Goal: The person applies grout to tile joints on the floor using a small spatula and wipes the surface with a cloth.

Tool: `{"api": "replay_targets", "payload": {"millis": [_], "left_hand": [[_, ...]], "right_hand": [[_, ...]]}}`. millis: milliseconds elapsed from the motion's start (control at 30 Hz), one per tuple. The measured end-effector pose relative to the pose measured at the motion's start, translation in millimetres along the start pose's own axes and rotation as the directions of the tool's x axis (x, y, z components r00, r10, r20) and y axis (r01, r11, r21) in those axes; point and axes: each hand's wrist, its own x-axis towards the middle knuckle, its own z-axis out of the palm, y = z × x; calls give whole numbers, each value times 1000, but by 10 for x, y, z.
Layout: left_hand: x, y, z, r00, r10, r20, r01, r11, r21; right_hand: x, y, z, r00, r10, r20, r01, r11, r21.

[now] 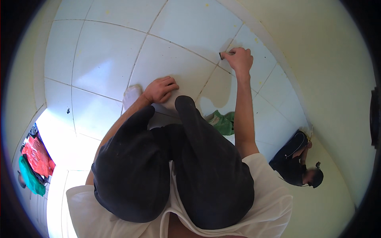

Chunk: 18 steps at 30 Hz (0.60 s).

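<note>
My right hand (240, 59) is stretched out low over the white floor tiles (174, 59), near a crossing of grout lines. Its fingers pinch a small thin tool with a dark end (221, 56), which reaches the tile surface; most of it is hidden in the grip, so its kind is unclear. In front of my left knee, my left hand (162, 89) rests with its fingers curled in, and nothing shows in it. Beside that wrist is a white-covered foot (131, 96). A crumpled green cloth (223, 122) lies between my right knee and right forearm.
Yellow and dark specks dot the tiles. A pale wall (313, 51) rises along the right. At its foot, a person in dark clothes (295, 162) sits or crouches. On the left, past a bright opening, are red plastic (37, 154) and a teal thing (31, 176).
</note>
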Motion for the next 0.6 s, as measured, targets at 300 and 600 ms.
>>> {"api": "replay_targets", "payload": {"millis": [300,600], "left_hand": [[3,20,-23,1000,-5,-2,5,1000,3],[8,14,-12,1000,-16,9,16,1000,-2]], "right_hand": [[-28,-48,56,968,4,-252,-22,998,-67],[55,29,22,996,58,71,-64,995,81]]}}
